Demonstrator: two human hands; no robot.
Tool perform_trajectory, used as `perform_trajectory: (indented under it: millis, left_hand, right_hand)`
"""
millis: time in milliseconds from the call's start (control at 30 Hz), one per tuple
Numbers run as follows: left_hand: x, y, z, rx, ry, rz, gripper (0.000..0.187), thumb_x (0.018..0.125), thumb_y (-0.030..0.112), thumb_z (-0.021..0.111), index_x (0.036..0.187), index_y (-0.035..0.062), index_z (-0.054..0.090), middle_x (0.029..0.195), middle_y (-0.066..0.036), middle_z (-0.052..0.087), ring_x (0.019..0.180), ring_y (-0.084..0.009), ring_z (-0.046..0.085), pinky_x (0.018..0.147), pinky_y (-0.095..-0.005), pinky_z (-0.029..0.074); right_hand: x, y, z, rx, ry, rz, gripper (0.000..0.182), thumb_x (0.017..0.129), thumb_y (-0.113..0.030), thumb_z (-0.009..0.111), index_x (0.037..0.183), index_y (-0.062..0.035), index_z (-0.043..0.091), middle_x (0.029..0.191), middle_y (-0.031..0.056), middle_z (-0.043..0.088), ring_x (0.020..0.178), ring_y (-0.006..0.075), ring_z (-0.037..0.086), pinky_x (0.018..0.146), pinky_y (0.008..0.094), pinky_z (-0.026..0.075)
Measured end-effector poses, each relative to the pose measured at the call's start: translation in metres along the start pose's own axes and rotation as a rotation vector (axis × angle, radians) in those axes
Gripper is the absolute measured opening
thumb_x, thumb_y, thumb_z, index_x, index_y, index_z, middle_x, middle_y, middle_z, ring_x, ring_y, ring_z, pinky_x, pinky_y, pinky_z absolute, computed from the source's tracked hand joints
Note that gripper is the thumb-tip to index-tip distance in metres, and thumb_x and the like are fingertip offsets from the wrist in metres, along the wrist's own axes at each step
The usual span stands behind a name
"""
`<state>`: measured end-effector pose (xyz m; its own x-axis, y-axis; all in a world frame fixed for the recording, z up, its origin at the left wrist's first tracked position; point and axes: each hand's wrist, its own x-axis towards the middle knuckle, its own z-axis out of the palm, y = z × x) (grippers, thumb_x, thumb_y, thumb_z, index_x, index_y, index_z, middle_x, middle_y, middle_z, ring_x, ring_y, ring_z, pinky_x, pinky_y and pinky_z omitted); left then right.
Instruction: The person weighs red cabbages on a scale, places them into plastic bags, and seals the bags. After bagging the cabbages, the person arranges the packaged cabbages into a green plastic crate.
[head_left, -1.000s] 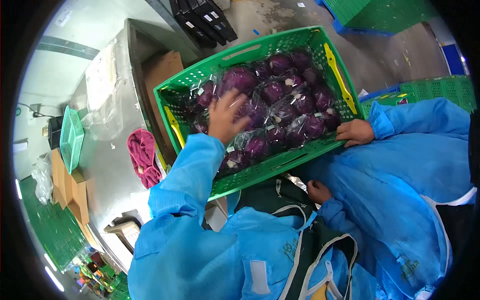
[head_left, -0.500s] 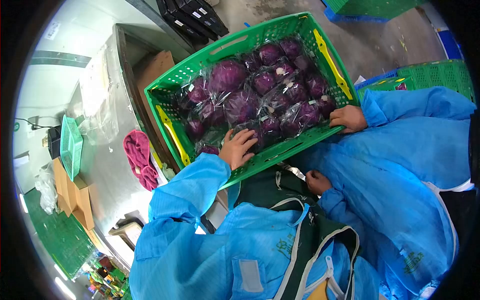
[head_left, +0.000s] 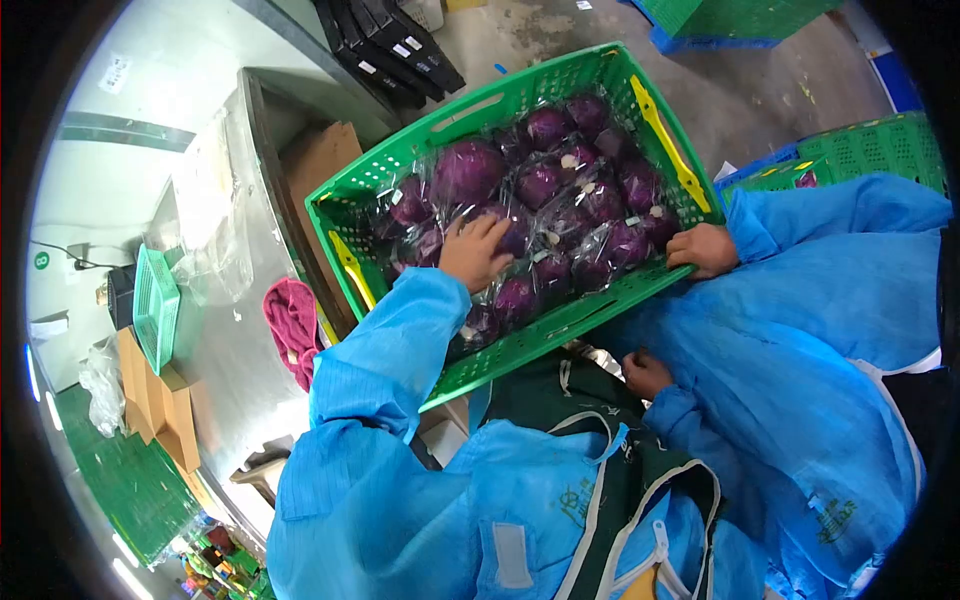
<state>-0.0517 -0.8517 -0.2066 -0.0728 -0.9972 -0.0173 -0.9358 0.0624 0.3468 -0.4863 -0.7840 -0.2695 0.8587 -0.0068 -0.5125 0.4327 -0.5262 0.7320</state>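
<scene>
Plastic-wrapped red cabbages (head_left: 468,172) fill a tilted green crate (head_left: 560,338) with yellow handles. My left hand (head_left: 476,250) lies on top of a wrapped cabbage near the middle, its fingers extended and part of the palm hidden. Below the crate's near side, a shaded hand (head_left: 648,374) with curled fingers appears to be my right hand, though its owner is hard to tell. What it holds, if anything, is hidden. A co-worker's hand (head_left: 703,250) grips the crate's right near corner.
The co-worker in a blue gown (head_left: 790,370) stands close on the right. A metal table (head_left: 225,300) with a maroon cloth (head_left: 290,330) lies at left. Black crates (head_left: 395,50) stand beyond, and more green crates (head_left: 870,150) sit at right.
My left hand has moved up and away from the crate's near side, onto another cabbage, uncovering wrapped cabbages there. The crate sits slightly lower in view. The co-worker's grip stays at the corner.
</scene>
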Motion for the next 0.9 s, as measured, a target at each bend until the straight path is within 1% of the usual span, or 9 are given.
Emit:
perform_trajectory:
  millis: [33, 67, 200, 233, 300, 400, 433, 600, 900]
  left_hand:
    - [0.009, -0.008, -0.007, -0.068, 0.032, -0.01, 0.066, 0.072, 0.029, 0.072, 0.13, 0.0133, 0.045, 0.133, -0.01, 0.044, 0.125, -0.0252, 0.041, 0.103, -0.0509, 0.027]
    - [0.018, -0.013, -0.017, -0.138, 0.056, -0.021, 0.066, 0.072, 0.03, 0.072, 0.13, 0.0137, 0.045, 0.133, -0.009, 0.045, 0.125, -0.0253, 0.04, 0.103, -0.0511, 0.027]
    - [0.063, -0.032, -0.043, 0.135, 0.37, -0.167, 0.072, 0.073, 0.034, 0.07, 0.135, 0.0198, 0.037, 0.139, -0.009, 0.036, 0.128, -0.0262, 0.035, 0.104, -0.0564, 0.022]
    - [0.065, -0.042, -0.036, 0.126, 0.362, -0.163, 0.072, 0.073, 0.034, 0.07, 0.135, 0.0198, 0.037, 0.139, -0.009, 0.036, 0.128, -0.0262, 0.035, 0.104, -0.0564, 0.022]
    - [0.067, -0.063, -0.02, 0.093, 0.007, -0.275, 0.073, 0.074, 0.036, 0.069, 0.137, 0.0215, 0.035, 0.141, -0.009, 0.034, 0.128, -0.0268, 0.035, 0.104, -0.0589, 0.021]
    - [0.069, -0.062, -0.019, 0.114, 0.087, -0.272, 0.072, 0.076, 0.04, 0.068, 0.137, 0.0222, 0.035, 0.142, -0.008, 0.035, 0.128, -0.0295, 0.036, 0.103, -0.0595, 0.021]
    - [0.069, -0.052, -0.021, 0.104, 0.179, -0.226, 0.071, 0.075, 0.037, 0.069, 0.136, 0.0218, 0.038, 0.141, -0.008, 0.036, 0.128, -0.0285, 0.036, 0.103, -0.0594, 0.021]
    - [0.069, 0.018, -0.004, -0.088, 0.134, 0.08, 0.07, 0.069, 0.031, 0.073, 0.131, 0.0202, 0.043, 0.138, -0.008, 0.038, 0.128, -0.0261, 0.036, 0.103, -0.0597, 0.021]
    - [0.049, 0.1, 0.044, -0.209, -0.08, 0.282, 0.071, 0.073, 0.032, 0.071, 0.133, 0.0157, 0.039, 0.139, -0.011, 0.036, 0.128, -0.0286, 0.036, 0.104, -0.0567, 0.023]
  right_hand:
    - [0.0, 0.027, -0.006, 0.021, -0.024, -0.193, 0.007, 0.082, -0.009, 0.058, 0.08, -0.0039, 0.054, 0.072, 0.0107, 0.054, 0.067, 0.0212, 0.054, 0.062, 0.0315, 0.046]
    - [0.002, 0.026, -0.005, 0.028, -0.034, -0.187, 0.007, 0.082, -0.009, 0.058, 0.08, -0.0039, 0.054, 0.072, 0.0107, 0.054, 0.067, 0.0212, 0.054, 0.062, 0.0315, 0.046]
    - [0.001, 0.005, 0.0, -0.012, -0.035, -0.025, 0.007, 0.082, -0.008, 0.059, 0.08, -0.003, 0.053, 0.073, 0.0103, 0.054, 0.067, 0.0194, 0.053, 0.063, 0.0305, 0.046]
    - [-0.001, 0.0, 0.001, -0.023, -0.034, 0.011, 0.007, 0.082, -0.007, 0.059, 0.081, -0.0028, 0.053, 0.073, 0.0102, 0.054, 0.066, 0.0189, 0.053, 0.063, 0.0302, 0.046]
    - [-0.004, -0.001, 0.002, -0.005, -0.02, -0.019, 0.006, 0.082, -0.006, 0.059, 0.082, -0.0025, 0.054, 0.073, 0.0104, 0.055, 0.067, 0.0187, 0.054, 0.063, 0.0302, 0.047]
    - [-0.004, -0.002, 0.002, 0.023, -0.011, -0.068, 0.006, 0.081, -0.005, 0.059, 0.084, -0.002, 0.055, 0.074, 0.0107, 0.055, 0.068, 0.0184, 0.055, 0.063, 0.0302, 0.047]
    - [-0.004, -0.004, 0.002, 0.031, -0.006, -0.075, 0.006, 0.081, -0.004, 0.059, 0.085, -0.0018, 0.055, 0.074, 0.0108, 0.056, 0.069, 0.0183, 0.055, 0.063, 0.0302, 0.047]
    - [-0.004, -0.006, 0.001, 0.045, -0.011, -0.1, 0.008, 0.081, -0.004, 0.059, 0.088, -0.0008, 0.056, 0.074, 0.0117, 0.057, 0.07, 0.0196, 0.057, 0.065, 0.0303, 0.047]
    - [-0.004, 0.009, -0.005, 0.01, 0.001, -0.139, 0.006, 0.08, -0.006, 0.06, 0.084, -0.0023, 0.058, 0.071, 0.0109, 0.057, 0.068, 0.0209, 0.058, 0.064, 0.0309, 0.048]
